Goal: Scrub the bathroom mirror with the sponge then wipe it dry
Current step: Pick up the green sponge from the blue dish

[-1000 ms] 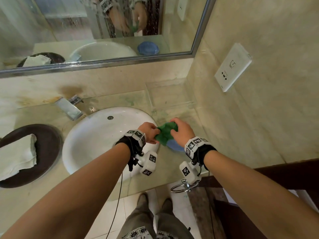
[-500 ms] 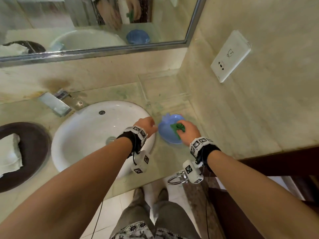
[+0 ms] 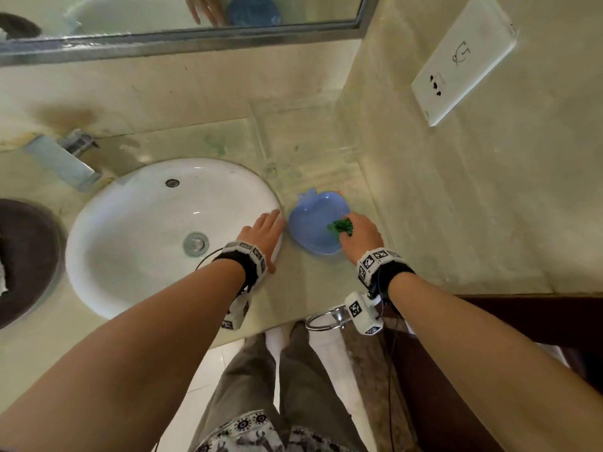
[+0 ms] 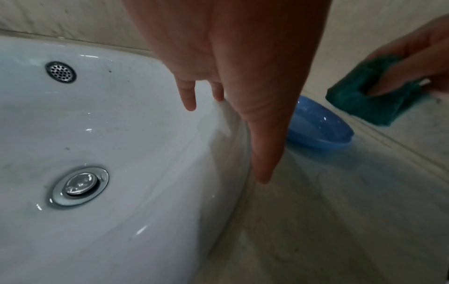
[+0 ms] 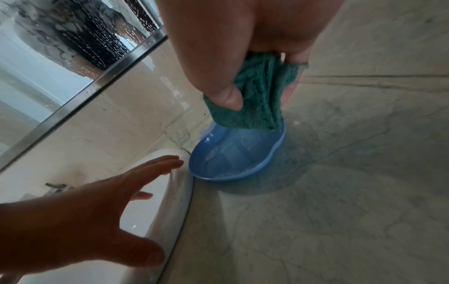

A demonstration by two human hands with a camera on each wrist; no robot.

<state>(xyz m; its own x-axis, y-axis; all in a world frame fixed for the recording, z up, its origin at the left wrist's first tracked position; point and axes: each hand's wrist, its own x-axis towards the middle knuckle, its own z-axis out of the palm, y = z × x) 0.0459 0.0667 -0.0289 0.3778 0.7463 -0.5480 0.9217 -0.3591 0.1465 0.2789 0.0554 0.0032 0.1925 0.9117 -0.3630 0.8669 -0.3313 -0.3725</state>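
My right hand [image 3: 357, 234] pinches the folded green sponge [image 3: 341, 227] [image 5: 257, 98] [image 4: 369, 92] just above the blue apple-shaped dish [image 3: 313, 220] [image 5: 230, 155] [image 4: 316, 124] on the counter. My left hand [image 3: 262, 231] [image 5: 102, 194] lies flat with straight fingers on the right rim of the white sink [image 3: 146, 230] [image 4: 97, 153], holding nothing. The mirror [image 3: 163, 14] [image 5: 48, 48] runs along the wall above, streaked with water drops.
A chrome faucet [image 3: 63, 158] juts over the sink's back left. A dark round tray [image 3: 26, 256] with a white cloth lies at the far left. A white wall socket [image 3: 463, 63] is on the right wall. A chrome ring [image 3: 326, 318] hangs off the counter's front edge.
My left hand let go of the sponge and came to rest flat on the sink rim. My right hand carried the sponge down over the blue dish.
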